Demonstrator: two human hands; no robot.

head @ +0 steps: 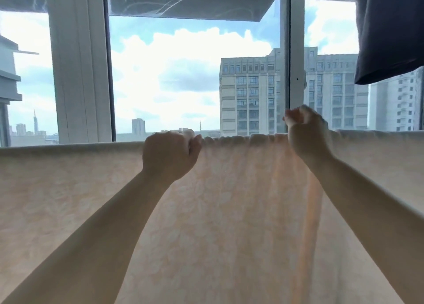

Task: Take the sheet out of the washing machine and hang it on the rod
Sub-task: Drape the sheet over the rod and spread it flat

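A pale peach sheet (68,189) with a faint flower pattern hangs across the whole width of the view, draped over a rod that its top fold hides. The fold is bunched into small gathers between my hands. My left hand (169,153) grips the top fold, fingers curled over it. My right hand (305,131) is raised slightly above the fold, blurred, with its fingers curled; whether it holds cloth is unclear.
Behind the sheet is a large window with white frames (78,74), showing sky and tall buildings. A dark grey cloth (387,33) hangs at the top right, above the sheet.
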